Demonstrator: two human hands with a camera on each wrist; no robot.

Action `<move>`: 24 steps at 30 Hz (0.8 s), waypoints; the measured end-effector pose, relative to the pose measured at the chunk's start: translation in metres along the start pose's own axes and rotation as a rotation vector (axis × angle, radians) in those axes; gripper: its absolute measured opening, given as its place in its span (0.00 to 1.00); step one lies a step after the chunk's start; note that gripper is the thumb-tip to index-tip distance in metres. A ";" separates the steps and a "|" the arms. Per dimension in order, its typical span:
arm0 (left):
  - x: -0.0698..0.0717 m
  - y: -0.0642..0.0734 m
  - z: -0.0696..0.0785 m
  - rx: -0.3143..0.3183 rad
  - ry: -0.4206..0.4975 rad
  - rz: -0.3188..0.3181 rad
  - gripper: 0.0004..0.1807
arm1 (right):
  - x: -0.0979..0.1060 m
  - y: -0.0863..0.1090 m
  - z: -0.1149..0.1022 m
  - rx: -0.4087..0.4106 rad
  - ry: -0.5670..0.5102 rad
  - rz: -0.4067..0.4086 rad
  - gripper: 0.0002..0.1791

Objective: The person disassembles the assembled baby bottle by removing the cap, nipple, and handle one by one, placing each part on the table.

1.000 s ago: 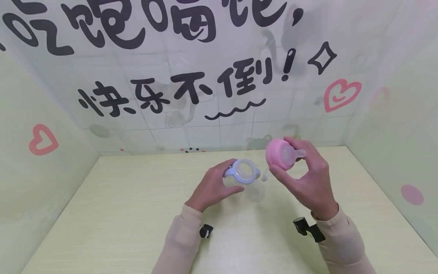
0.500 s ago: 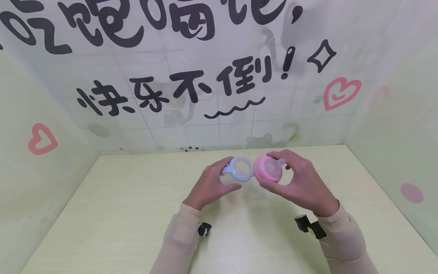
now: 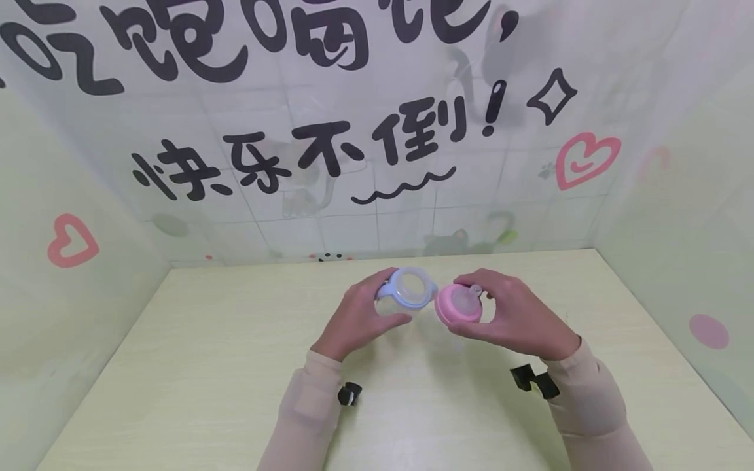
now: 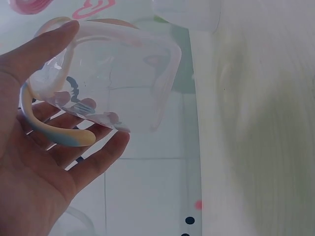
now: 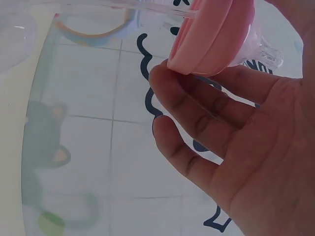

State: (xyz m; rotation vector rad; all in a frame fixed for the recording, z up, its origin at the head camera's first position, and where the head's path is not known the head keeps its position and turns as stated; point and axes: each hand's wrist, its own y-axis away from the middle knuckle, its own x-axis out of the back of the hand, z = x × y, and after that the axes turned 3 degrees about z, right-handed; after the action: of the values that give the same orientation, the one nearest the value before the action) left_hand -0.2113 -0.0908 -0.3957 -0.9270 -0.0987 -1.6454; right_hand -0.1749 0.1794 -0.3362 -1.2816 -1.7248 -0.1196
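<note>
My left hand point(image 3: 356, 317) grips a clear baby bottle body point(image 4: 123, 73) in the middle of the table. A pale blue ring point(image 3: 387, 292) with side handles circles its mouth; one curved handle point(image 4: 61, 135) lies against my palm in the left wrist view. Just to the right, my right hand point(image 3: 518, 317) pinches a pink bottle collar point(image 3: 448, 309) with a clear nipple point(image 5: 268, 53). From the collar's underside a thin clear straw point(image 5: 162, 7) reaches towards the bottle. In the head view the collar and blue ring are side by side; whether they touch, I cannot tell.
Another translucent container point(image 4: 184, 12) stands on the pale wooden table point(image 3: 206, 366), partly cut off in the left wrist view. Printed panels point(image 3: 259, 235) enclose the table at the back and on both sides.
My right hand has brought the pink collar left and down to the blue ring, and its nipple has turned upward. My left hand has shifted slightly left with the bottle.
</note>
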 end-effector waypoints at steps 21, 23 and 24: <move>0.003 -0.001 -0.001 -0.006 0.008 0.020 0.39 | -0.003 -0.002 0.033 -0.156 0.035 -0.103 0.27; 0.003 -0.002 -0.002 -0.009 0.005 0.025 0.40 | -0.003 -0.003 0.038 -0.177 0.025 -0.105 0.26; 0.003 -0.002 -0.002 -0.012 0.004 0.028 0.40 | -0.004 -0.003 0.041 -0.187 0.022 -0.106 0.26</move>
State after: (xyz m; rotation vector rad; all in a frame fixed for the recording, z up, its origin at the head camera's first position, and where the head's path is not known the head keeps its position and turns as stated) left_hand -0.2136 -0.0939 -0.3944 -0.9308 -0.0729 -1.6239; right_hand -0.2021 0.1986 -0.3597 -1.3171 -1.7961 -0.3635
